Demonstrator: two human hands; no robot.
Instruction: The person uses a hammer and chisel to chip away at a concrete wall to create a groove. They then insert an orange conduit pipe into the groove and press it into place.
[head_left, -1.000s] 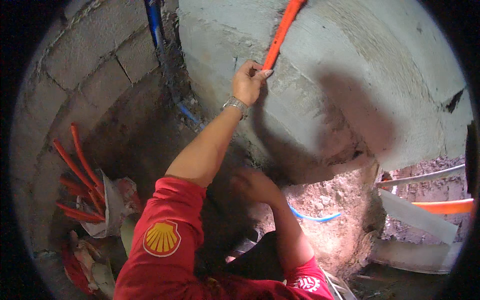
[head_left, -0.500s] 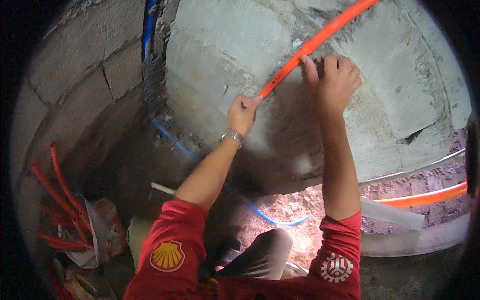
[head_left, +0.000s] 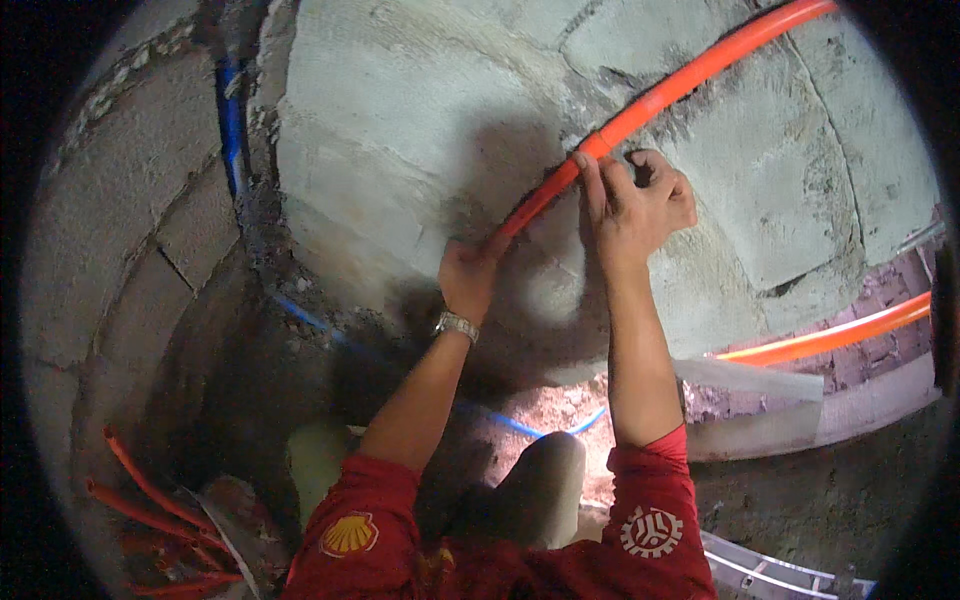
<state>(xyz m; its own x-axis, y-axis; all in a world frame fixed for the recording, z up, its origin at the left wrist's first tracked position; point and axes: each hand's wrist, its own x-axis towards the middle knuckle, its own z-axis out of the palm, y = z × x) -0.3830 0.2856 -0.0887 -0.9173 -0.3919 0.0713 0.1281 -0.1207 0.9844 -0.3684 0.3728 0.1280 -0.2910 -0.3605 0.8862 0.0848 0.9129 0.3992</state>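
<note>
- Head view: orange conduit pipe [head_left: 660, 95] is running diagonally across the grey block wall [head_left: 420, 120], from lower centre up toward the top right edge. It is looking smooth and rigid, bright orange, with a slight step at a joint just above the right hand; the bend is likely lens curve.
- Left hand [head_left: 470, 270] is closing around the pipe's lower end, fingers wrapped on it, against the wall. A metal wristwatch [head_left: 456, 325] is sitting on that wrist.
- Right hand [head_left: 635, 200] is pressing on the pipe higher up, just below the joint: index finger and thumb are pinching it, remaining fingers curled in. The two hands are sitting near each other on the same run.
- Both sleeves are red, forearms coming up from the lower edge.
- Blue pipe [head_left: 232, 120] is running vertically in the corner groove on the left, and continuing low along the wall base toward the centre.
- Second orange pipe [head_left: 830, 335] is lying roughly horizontal at right, well apart from the hands.
- Bundle of orange pipe offcuts [head_left: 150, 500] is lying at lower left on the dirt floor [head_left: 540, 405].
- A pale flat strip [head_left: 760, 385] is lying just beneath the second orange pipe.
</note>
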